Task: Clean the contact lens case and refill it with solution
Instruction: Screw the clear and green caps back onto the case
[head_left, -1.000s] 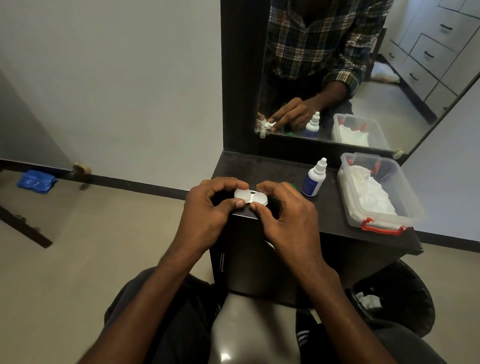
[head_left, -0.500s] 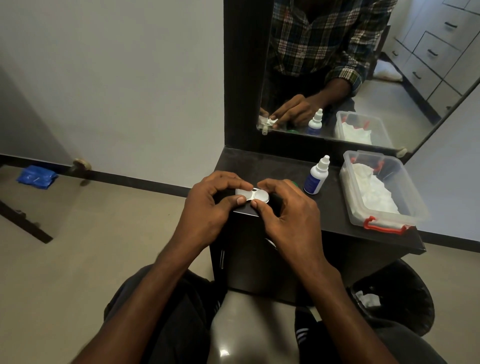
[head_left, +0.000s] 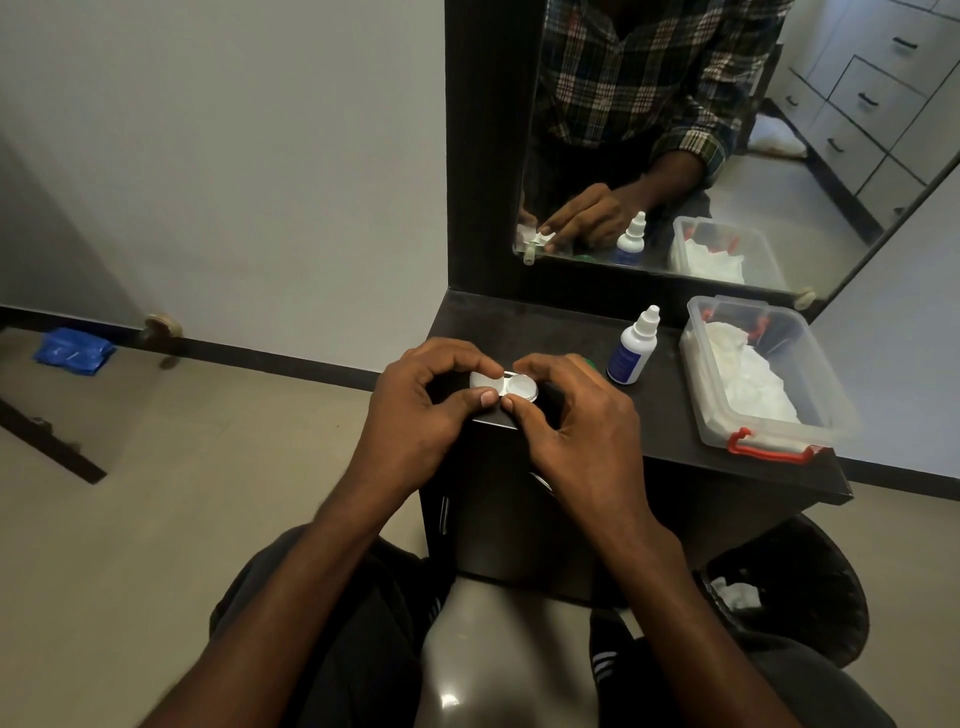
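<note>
Contact lens case (head_left: 503, 385) pinched between left hand (head_left: 415, 410) and right hand (head_left: 576, 415)

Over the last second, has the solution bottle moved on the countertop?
No. The solution bottle stands upright just left of the clear plastic box, as before; the slight frame shift looks like head motion.

Both hands, left (head_left: 415, 410) and right (head_left: 576, 421), pinch inward with thumbs and forefingers nearly touching.
</note>
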